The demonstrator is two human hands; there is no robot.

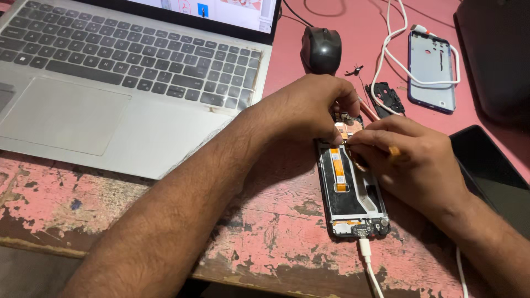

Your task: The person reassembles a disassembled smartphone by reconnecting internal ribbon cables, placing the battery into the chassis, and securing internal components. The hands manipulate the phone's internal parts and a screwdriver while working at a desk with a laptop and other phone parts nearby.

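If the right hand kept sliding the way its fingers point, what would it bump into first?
The right hand points left and slightly up across the opened phone. It would probably meet the left hand first, whose fingertips sit right there at the phone's top; depth is hard to judge.

Your view is evenly lit by soft, moderately bright light. Faint shadows fall beneath your hands (353, 127) onto the worktop (265, 237). The laptop screen (221, 8) is washed out. Focus is sharp, with slight softness at the edges.

Both hands, left (309, 107) and right (411, 160), curl fingertips together, forearms converging.
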